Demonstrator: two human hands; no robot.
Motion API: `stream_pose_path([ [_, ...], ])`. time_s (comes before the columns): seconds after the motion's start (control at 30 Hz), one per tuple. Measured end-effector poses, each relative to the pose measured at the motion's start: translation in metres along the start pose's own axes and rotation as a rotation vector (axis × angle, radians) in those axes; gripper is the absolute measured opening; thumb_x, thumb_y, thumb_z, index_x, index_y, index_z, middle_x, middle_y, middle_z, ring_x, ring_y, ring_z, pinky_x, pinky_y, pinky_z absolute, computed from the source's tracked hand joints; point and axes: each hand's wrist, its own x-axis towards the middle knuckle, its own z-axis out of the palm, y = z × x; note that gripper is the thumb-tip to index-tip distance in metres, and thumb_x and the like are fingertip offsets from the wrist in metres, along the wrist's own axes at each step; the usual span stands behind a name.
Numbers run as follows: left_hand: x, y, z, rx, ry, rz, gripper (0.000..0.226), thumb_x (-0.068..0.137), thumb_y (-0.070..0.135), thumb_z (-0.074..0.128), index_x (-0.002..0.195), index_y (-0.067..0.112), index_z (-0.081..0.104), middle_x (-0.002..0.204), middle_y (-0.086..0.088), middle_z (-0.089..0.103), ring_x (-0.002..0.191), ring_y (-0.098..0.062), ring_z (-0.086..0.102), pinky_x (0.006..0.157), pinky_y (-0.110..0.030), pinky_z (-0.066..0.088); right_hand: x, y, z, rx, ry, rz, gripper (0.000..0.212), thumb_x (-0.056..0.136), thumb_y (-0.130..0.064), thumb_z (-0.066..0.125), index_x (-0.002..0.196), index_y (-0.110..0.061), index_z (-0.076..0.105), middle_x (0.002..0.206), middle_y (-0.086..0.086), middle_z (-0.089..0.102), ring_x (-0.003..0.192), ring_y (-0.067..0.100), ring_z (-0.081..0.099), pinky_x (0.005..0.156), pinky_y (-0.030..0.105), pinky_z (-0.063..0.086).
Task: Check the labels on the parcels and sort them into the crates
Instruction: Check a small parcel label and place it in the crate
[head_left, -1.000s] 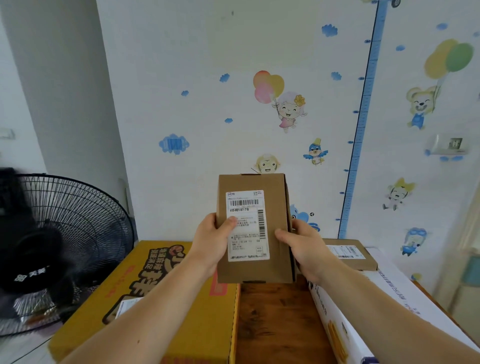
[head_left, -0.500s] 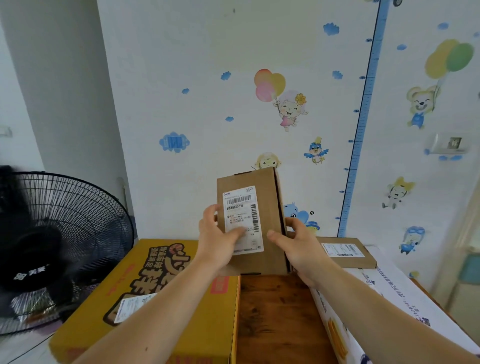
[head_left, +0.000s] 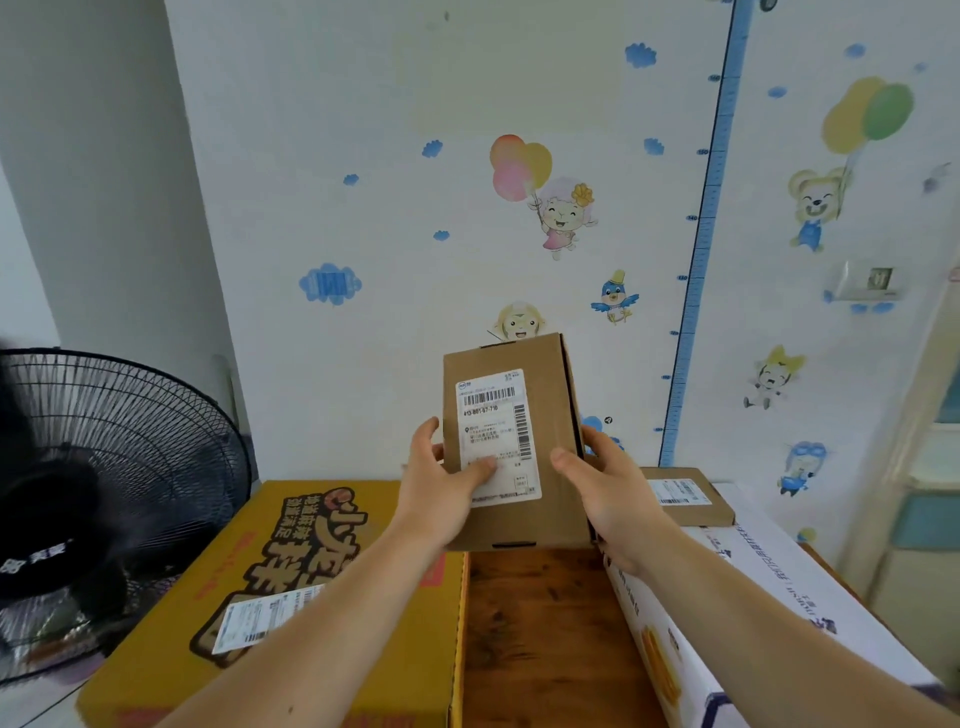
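From my feed, both hands hold one brown parcel (head_left: 514, 447) up in front of the wall (head_left: 363, 104), above the far end of the table (head_left: 540, 639) and touching nothing below it. It stands on end, tipped slightly to the right, with its white label (head_left: 496, 431) facing me; the barcode is at the top and the number under it reads 413-801-67-710. The left hand (head_left: 441, 488) grips the parcel's left edge, its thumb (head_left: 480, 467) laid across the lower part of the label and its fingers curled behind. The right hand (head_left: 608, 488) grips the right edge, thumb (head_left: 566, 460) on the front face just beside the label and fingers wrapped round the back. Below on the left a yellow box (head_left: 311, 561) lies flat with a label of its own near its front corner. On the right lies a long white box (head_left: 779, 597), and a flat parcel (head_left: 685, 499) rests on its far end, label up. A black fan (head_left: 119, 467) stands at the far left.
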Motion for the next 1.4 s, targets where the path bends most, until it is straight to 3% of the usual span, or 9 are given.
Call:
stream_pose_path([
  [0.23,-0.008,-0.015,0.039,-0.153,-0.174,-0.08,0.057,0.098,0.019,0.058,0.146,0.039,0.034,0.127,0.003,0.061,0.11,-0.016,0.063,0.089,-0.037,0.055,-0.019,0.018,-0.041,-0.065,0.165,-0.026,0.035,0.103,-0.024,0.049,0.13,-0.045,0.048,0.1,-0.021,0.068,0.089,0.002,0.067,0.061,0.018,0.053],
  [0.33,-0.016,-0.021,0.067,-0.201,-0.264,-0.099,0.033,0.1,0.016,0.053,0.119,0.043,0.053,0.117,0.003,0.068,0.104,-0.015,0.067,0.091,-0.041,0.056,-0.035,0.029,-0.063,-0.109,0.295,0.01,0.036,0.104,-0.025,0.046,0.136,-0.042,0.05,0.108,-0.02,0.067,0.097,0.004,0.064,0.075,0.025,0.053],
  [0.43,-0.03,-0.024,0.099,-0.282,-0.389,-0.144,0.039,0.103,0.018,0.047,0.13,0.045,0.046,0.114,0.001,0.069,0.106,-0.017,0.067,0.093,-0.043,0.055,-0.054,0.04,-0.088,-0.159,0.429,0.054,0.038,0.105,-0.03,0.044,0.14,-0.044,0.046,0.117,-0.018,0.062,0.106,0.008,0.058,0.087,0.031,0.047],
  [0.6,-0.065,-0.025,0.147,-0.336,-0.552,-0.17,0.046,0.106,0.02,0.038,0.145,0.043,0.034,0.123,0.01,0.065,0.115,-0.012,0.063,0.097,-0.04,0.053,-0.091,0.052,-0.132,-0.156,0.565,0.08,0.037,0.104,-0.029,0.044,0.139,-0.043,0.046,0.117,-0.015,0.063,0.107,0.012,0.061,0.085,0.034,0.051],
  [0.7,-0.083,-0.016,0.17,-0.333,-0.566,-0.161,0.04,0.106,0.018,0.037,0.127,0.053,0.043,0.115,0.014,0.068,0.109,-0.009,0.065,0.088,-0.033,0.055,-0.108,0.051,-0.161,-0.134,0.578,0.076,0.033,0.104,-0.028,0.045,0.133,-0.043,0.051,0.117,-0.015,0.065,0.11,0.015,0.063,0.089,0.039,0.055],
  [1.0,-0.157,0.043,0.273,-0.324,-0.545,-0.155,0.042,0.106,0.026,0.038,0.102,0.067,0.047,0.118,0.008,0.066,0.115,-0.019,0.062,0.095,-0.051,0.054,-0.165,0.022,-0.284,-0.157,0.581,-0.037,0.034,0.104,-0.023,0.047,0.135,-0.036,0.053,0.113,-0.016,0.068,0.104,0.01,0.065,0.084,0.032,0.056],
  [1.17,-0.206,0.055,0.343,-0.32,-0.579,-0.163,0.041,0.106,0.028,0.037,0.141,0.049,0.039,0.123,0.006,0.063,0.114,-0.02,0.061,0.094,-0.05,0.054,-0.212,0.023,-0.357,-0.178,0.627,-0.046,0.032,0.104,-0.022,0.047,0.13,-0.038,0.054,0.112,-0.015,0.068,0.103,0.01,0.066,0.087,0.036,0.056],
  [1.3,-0.228,0.058,0.379,-0.32,-0.634,-0.142,0.036,0.106,0.024,0.037,0.116,0.057,0.049,0.118,0.008,0.066,0.112,-0.018,0.064,0.095,-0.049,0.054,-0.236,0.025,-0.395,-0.168,0.657,-0.019,0.031,0.104,-0.021,0.047,0.124,-0.044,0.053,0.112,-0.014,0.069,0.103,0.01,0.066,0.088,0.036,0.055],
  [1.4,-0.245,0.062,0.41,-0.307,-0.685,-0.143,0.036,0.106,0.027,0.037,0.131,0.053,0.043,0.122,0.008,0.064,0.114,-0.017,0.062,0.095,-0.045,0.055,-0.253,0.028,-0.427,-0.164,0.695,-0.005,0.032,0.104,-0.022,0.047,0.115,-0.052,0.052,0.106,-0.021,0.068,0.099,0.005,0.065,0.079,0.028,0.052],
])
